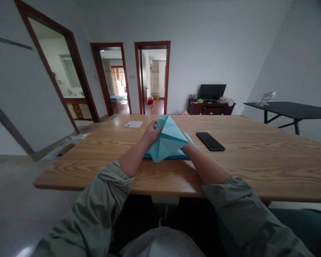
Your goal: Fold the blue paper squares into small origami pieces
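A light-blue folded paper (169,137) with several creased, pointed flaps is held up above the wooden table (101,171). My left hand (152,132) grips its left side, fingers wrapped round the edge. Behind the paper's right side is my right hand (186,145); its fingers are hidden by the paper. Under the raised paper lies a flat darker-blue item (180,155), with more light-blue paper (189,138) showing at the right.
A black phone (210,141) lies right of the paper. A small printed card (133,124) is at the table's back left. Beyond the table stand a dark cabinet (212,109) with a screen (212,92) and a black table (291,109).
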`<state>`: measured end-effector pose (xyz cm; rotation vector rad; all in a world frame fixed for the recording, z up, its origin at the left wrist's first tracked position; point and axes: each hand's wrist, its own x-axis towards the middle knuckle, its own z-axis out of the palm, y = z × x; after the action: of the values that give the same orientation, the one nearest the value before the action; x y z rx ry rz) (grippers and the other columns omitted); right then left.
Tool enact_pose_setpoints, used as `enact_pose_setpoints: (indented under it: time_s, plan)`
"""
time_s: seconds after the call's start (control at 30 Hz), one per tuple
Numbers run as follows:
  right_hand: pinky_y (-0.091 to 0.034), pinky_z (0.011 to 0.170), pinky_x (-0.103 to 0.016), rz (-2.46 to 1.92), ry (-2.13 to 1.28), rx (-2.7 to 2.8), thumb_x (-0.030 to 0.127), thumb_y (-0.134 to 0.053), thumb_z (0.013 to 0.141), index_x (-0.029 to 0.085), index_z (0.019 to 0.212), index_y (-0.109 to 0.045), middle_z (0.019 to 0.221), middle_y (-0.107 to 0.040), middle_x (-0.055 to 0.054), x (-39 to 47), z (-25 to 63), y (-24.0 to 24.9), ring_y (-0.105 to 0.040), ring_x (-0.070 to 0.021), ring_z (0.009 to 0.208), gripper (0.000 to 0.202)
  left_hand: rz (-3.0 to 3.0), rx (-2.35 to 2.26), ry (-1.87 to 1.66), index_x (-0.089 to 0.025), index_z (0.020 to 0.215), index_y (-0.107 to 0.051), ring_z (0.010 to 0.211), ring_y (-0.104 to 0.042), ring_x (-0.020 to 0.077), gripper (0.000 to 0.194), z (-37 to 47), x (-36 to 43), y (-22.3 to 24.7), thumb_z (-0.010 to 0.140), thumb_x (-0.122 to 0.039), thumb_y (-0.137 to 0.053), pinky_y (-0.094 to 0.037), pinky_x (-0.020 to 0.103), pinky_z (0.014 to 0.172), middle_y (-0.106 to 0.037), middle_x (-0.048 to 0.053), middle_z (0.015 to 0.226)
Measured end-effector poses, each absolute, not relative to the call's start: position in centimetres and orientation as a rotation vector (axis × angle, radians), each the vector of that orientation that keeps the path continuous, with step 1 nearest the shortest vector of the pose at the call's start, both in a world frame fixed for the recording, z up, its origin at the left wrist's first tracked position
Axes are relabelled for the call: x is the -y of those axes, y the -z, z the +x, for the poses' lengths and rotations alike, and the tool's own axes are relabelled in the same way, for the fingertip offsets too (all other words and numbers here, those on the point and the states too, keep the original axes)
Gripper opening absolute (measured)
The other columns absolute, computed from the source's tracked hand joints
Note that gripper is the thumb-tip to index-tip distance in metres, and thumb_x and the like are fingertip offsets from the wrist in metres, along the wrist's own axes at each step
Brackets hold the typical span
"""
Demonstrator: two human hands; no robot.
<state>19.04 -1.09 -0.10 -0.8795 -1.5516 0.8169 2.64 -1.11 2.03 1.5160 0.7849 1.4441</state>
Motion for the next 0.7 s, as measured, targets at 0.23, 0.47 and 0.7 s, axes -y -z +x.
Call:
enact_pose_setpoints:
  time_s: [0.23,0.47,0.7]
  plan:
    - [-0.050,0.064,-0.030,-0.861,-1.179,1.382,0.051,-0.042,0.079,0.019,0.093,-0.063,0.086,-0.068,-0.005,1.6,19.0,-0.8,-0.061,-0.0170,0.072,0.041,1.398,-1.145,-1.935,-0.017,0.084,-0.054,0.071,-0.054,0.0125,0.020,1.0,-0.6,-2.4,0.076,-0.034,-0.063,-0.042,0.021,0.064,-0.057,-0.002,0.074]
    - [-0.047,0.059,-0.027,-0.905,-0.925,1.627,0.044,-0.070,0.066,0.022,0.136,-0.034,0.080,-0.063,0.001,2.8,17.7,-0.2,-0.058,-0.0147,0.063,0.082,1.140,-1.258,-2.157,-0.018,0.078,-0.050,0.065,-0.050,0.0105,0.016,0.2,-0.8,-2.9,0.077,-0.032,-0.057,-0.039,0.020,0.061,-0.051,-0.004,0.069]
    - [-0.049,0.071,-0.030,-0.836,-0.689,1.719,0.030,-0.071,0.064,0.024,0.140,-0.030,0.101,-0.065,-0.003,2.7,17.0,0.9,-0.059,-0.0174,0.081,0.087,1.141,-1.125,-2.055,-0.018,0.083,-0.054,0.069,-0.055,0.0131,0.024,0.9,-0.9,-2.5,0.077,-0.041,-0.057,-0.042,0.022,0.061,-0.055,-0.001,0.071]
